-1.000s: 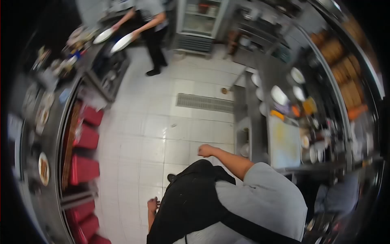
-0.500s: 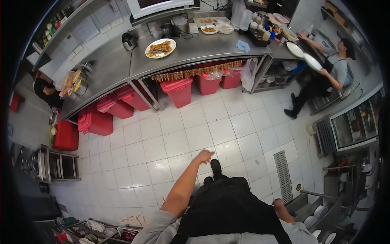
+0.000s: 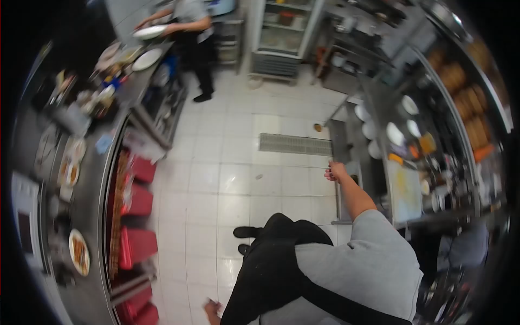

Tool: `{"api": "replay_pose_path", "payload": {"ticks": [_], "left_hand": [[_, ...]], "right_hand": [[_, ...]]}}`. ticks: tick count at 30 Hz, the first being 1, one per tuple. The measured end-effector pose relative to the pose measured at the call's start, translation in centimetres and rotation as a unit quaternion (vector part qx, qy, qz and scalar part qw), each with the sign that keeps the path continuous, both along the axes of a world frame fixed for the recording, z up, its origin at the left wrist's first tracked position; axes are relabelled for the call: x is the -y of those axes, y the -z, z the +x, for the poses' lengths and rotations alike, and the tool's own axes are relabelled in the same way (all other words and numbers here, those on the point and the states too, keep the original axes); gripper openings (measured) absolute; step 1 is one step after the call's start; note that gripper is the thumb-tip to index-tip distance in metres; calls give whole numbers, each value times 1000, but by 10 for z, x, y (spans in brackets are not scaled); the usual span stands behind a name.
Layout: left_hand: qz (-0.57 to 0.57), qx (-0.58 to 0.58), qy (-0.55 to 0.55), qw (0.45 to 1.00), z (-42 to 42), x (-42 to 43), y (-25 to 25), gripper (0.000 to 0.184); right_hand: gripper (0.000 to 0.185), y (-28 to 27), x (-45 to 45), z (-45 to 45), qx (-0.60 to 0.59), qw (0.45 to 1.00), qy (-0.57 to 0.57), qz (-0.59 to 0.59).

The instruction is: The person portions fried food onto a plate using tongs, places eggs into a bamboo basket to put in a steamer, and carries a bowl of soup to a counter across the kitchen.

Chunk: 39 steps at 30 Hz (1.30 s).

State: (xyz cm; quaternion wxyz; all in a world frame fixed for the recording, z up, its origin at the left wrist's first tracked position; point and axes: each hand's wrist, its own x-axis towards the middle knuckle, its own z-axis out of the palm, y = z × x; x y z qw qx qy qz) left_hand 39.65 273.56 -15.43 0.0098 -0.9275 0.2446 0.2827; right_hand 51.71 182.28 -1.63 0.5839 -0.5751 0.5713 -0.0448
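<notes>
My right hand [image 3: 335,171] hangs over the floor at the edge of the right-hand metal counter, its fingers loosely bent and slightly apart. I see nothing held in it. My left hand [image 3: 212,306] is low at the bottom of the view, beside my black apron [image 3: 271,271]. It is small and smeared by motion, so its fingers are unclear. Nearest to my right hand are stacked white plates [image 3: 375,148] on a shelf and a cutting board [image 3: 406,189] with yellow stains. An orange-handled tool [image 3: 402,161] lies at the board's far edge.
A long steel counter [image 3: 95,211] on the left bears a plate of food [image 3: 79,252], with red bins [image 3: 138,246] beneath. A co-worker [image 3: 189,24] at the far end holds a white plate [image 3: 150,32]. A floor drain [image 3: 295,144] and a glass-door fridge [image 3: 279,32] lie ahead.
My view has swung right, bringing the long counter to the left side and the plate shelves into view. My right hand has come forward; my left has dropped back. The co-worker still holds a plate.
</notes>
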Motion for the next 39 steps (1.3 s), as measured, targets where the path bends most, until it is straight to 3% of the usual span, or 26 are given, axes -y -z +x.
{"api": "replay_pose_path", "payload": {"ticks": [1, 3, 6, 8, 14, 18, 22, 24, 25, 26, 27, 29, 31, 32, 34, 35, 37, 38, 39], "left_hand": [[-73, -124, -178, 974, -5, 37, 17, 38], [-104, -216, -285, 928, 14, 87, 27, 38], [-130, -255, -305, 908, 70, 140, 23, 37], [-141, -266, -313, 901, 104, 166, 15, 36], [-149, -255, -385, 874, 191, 236, -1, 35], [-145, -267, -434, 848, 241, 291, -38, 36], [-137, -279, -448, 838, 245, 390, -135, 40], [-133, -274, -446, 841, 232, 411, -146, 42], [-135, -270, -445, 843, 223, 416, -146, 42], [-101, -276, -451, 843, 216, 424, -150, 43], [-113, -288, -443, 841, 207, 421, -148, 43], [-126, -317, -499, 796, 187, 399, -116, 42], [-136, -310, -540, 771, 169, 389, -103, 41], [-149, -310, -563, 752, 161, 384, -96, 43], [-132, -275, -550, 777, 146, 380, -83, 44], [-125, -267, -548, 783, 143, 383, -81, 46], [-145, -259, -554, 778, 139, 386, -66, 45], [-161, -258, -556, 774, 141, 389, -63, 46], [-183, -247, -572, 760, 141, 391, -52, 46]], "right_hand": [[39, -13, 18, -14, 37, 998, 41, -10], [39, -22, 60, -52, 103, 988, 113, -24], [36, -45, 123, -92, 189, 956, 224, -24], [34, -46, 164, -98, 281, 901, 330, -35], [37, -52, 299, -107, 363, 842, 397, -37], [46, -28, 385, -118, 391, 815, 427, -24], [65, 5, 442, -129, 366, 805, 466, 1], [75, 71, 489, -159, 406, 794, 448, 59], [69, 84, 496, -165, 443, 790, 418, 69], [52, 61, 483, -147, 414, 788, 456, -3], [43, 81, 505, -158, 442, 760, 477, 5], [36, 95, 520, -179, 532, 750, 390, -41], [31, 71, 505, -159, 422, 772, 470, -74], [34, 69, 498, -148, 349, 819, 442, -109], [49, 64, 488, -128, 185, 890, 379, -176], [48, 42, 456, -88, 155, 890, 372, -214], [44, 17, 392, -29, 150, 952, 167, -208], [30, 22, 367, 2, 80, 975, 72, -195], [28, 19, 320, 40, 151, 980, 52, -121]]}}
